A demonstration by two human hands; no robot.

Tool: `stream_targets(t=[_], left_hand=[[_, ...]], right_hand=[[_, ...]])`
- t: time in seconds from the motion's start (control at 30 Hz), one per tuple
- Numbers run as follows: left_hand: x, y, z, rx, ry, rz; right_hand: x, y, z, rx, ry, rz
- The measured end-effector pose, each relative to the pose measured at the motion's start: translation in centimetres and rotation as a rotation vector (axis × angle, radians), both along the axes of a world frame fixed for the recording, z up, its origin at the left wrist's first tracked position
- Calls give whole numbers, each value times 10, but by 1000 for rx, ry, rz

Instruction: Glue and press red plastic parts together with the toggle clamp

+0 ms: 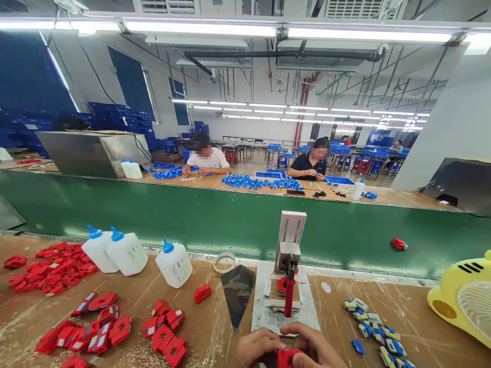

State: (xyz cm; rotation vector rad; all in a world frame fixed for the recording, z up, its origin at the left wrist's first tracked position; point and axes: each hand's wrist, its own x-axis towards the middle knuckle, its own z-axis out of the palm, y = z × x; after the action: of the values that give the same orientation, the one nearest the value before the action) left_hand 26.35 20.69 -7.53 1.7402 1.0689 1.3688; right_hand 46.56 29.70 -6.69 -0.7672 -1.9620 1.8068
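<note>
At the bottom edge of the head view, my left hand (256, 348) and my right hand (314, 348) meet, both closed around a small red plastic part (288, 358). Just beyond them stands a small toggle press (288, 250) with a red handle (288, 297) on a grey base plate (307, 312); another red part sits in its fixture. Piles of red parts (164, 332) lie left of my hands, and one single red part (202, 293) lies nearer the press.
Three white bottles with blue caps (174, 263) stand at the left. A tape roll (224, 261), a camouflage cloth (238, 291), small blue-grey parts (378, 332) and a yellow fan (466, 296) surround the press. A green conveyor (230, 220) carries one red part (399, 244). Two people work across it.
</note>
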Motion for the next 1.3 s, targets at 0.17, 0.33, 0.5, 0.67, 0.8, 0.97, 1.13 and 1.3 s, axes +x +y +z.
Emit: stream_targets(t=[0.17,0.33,0.5,0.67,0.8,0.97,1.13,1.3], left_hand=[[-9,8,8,-230,-24,65],[-14,25,20,-452,-288,188],[-39,61,28,-432,-185,296],[-40,83,31,-417,-72,291],[-16,101,30,-424,-17,240],[7,113,22,-427,-35,232],[9,107,20,-405,-1,266],[6,100,30,-385,73,297]], right_hand=[[-21,-1,-7,-175,17,-58],[-13,21,18,139,11,-506],[-23,32,57,-64,-42,-279],[-24,27,111,-711,243,-85],[-20,34,137,-837,242,-52],[-8,32,106,-630,168,-78],[-2,20,87,-422,95,-261],[-2,19,91,-385,61,-337]])
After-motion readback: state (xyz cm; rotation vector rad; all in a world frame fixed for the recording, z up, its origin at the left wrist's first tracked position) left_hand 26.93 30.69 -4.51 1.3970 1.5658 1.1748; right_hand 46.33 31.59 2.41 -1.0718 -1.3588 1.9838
